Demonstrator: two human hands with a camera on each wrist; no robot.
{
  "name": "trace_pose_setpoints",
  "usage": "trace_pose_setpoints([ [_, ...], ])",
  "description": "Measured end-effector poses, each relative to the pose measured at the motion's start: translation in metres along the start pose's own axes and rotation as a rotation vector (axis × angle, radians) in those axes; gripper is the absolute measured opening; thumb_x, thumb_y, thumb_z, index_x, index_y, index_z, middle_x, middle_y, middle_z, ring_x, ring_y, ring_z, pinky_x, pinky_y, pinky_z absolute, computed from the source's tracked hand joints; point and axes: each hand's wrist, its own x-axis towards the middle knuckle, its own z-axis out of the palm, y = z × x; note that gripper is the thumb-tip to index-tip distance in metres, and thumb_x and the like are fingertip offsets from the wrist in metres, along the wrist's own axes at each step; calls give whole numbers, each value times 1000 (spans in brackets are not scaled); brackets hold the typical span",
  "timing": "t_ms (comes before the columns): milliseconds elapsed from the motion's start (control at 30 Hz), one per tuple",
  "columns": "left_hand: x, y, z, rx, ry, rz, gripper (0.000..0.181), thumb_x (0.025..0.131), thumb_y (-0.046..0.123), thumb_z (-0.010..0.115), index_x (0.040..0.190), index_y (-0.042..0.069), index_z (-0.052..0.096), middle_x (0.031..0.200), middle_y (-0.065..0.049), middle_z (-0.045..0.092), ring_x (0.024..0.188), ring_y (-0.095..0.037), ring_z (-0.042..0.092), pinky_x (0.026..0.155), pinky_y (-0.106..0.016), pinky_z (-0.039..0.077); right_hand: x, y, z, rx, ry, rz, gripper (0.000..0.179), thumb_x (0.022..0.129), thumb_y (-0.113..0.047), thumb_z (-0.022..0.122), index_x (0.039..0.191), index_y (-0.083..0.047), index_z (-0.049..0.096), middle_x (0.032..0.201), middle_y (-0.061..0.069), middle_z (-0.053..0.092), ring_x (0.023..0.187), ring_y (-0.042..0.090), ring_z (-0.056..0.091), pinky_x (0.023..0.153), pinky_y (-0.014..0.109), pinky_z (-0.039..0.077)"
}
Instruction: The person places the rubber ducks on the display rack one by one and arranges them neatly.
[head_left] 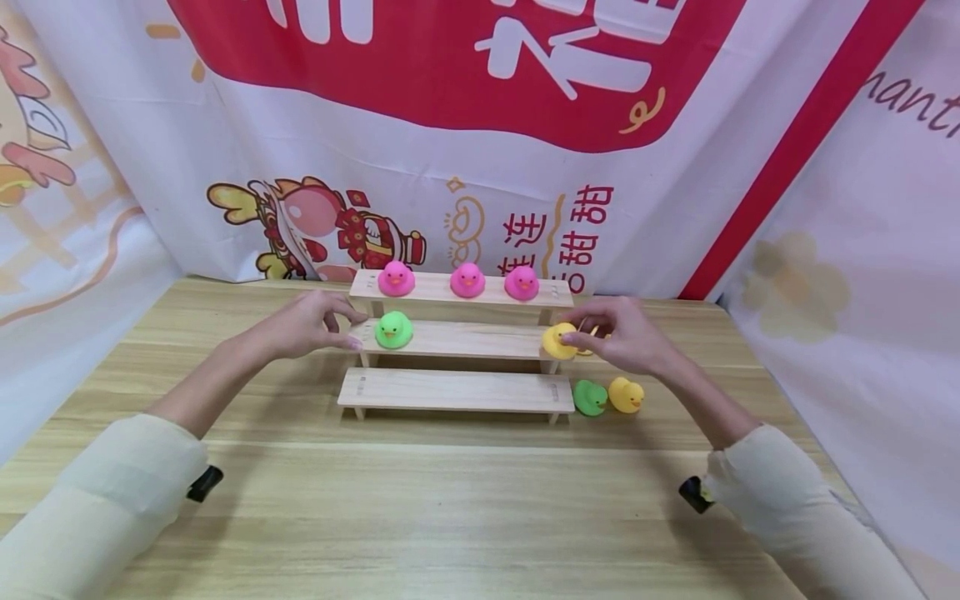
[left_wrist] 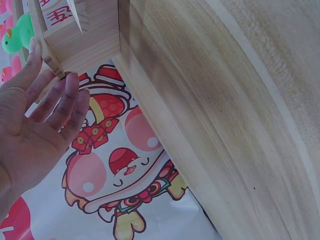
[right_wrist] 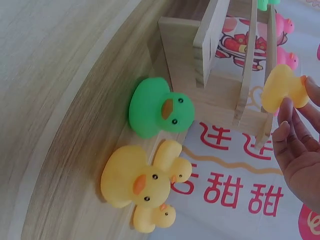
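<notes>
A three-step wooden rack [head_left: 453, 390] stands on the table. My left hand [head_left: 311, 323] grips the left end of its middle step, the thumb beside a green duck [head_left: 393, 330] that sits there. At the right end of that step, my right hand [head_left: 624, 332] pinches a yellow duck [head_left: 558, 341] between thumb and fingers. In the right wrist view, this yellow duck [right_wrist: 280, 89] is held close over the step. Three pink ducks [head_left: 468, 281] sit along the top step, while the bottom step bears no duck.
Right of the rack, another green duck [head_left: 590, 397] and a yellow duck [head_left: 626, 395] rest on the wooden table [head_left: 442, 508]. Two more yellow ducks, one of them a small duck [right_wrist: 172, 160], appear beside them in the right wrist view. A printed cloth [head_left: 450, 158] hangs behind.
</notes>
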Motion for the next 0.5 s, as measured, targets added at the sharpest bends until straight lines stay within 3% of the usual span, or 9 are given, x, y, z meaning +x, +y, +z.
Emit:
trace_pose_setpoints([
  [300,-1,1,0,-2,0,11,45,88,21,85,123,-5,72,127,-25,68,86,-20,66,73,-35,55,7,-9,9,-9,-10,-29,21,93,-20,80,110,-7,79,93,3,73,75,18,65,66,28,54],
  [500,-2,2,-2,-9,-5,15,46,89,21,84,125,-5,71,126,-25,69,87,-22,66,75,-36,55,12,-17,15,9,-18,-51,20,93,-18,80,109,-7,79,93,2,72,76,17,65,67,27,55],
])
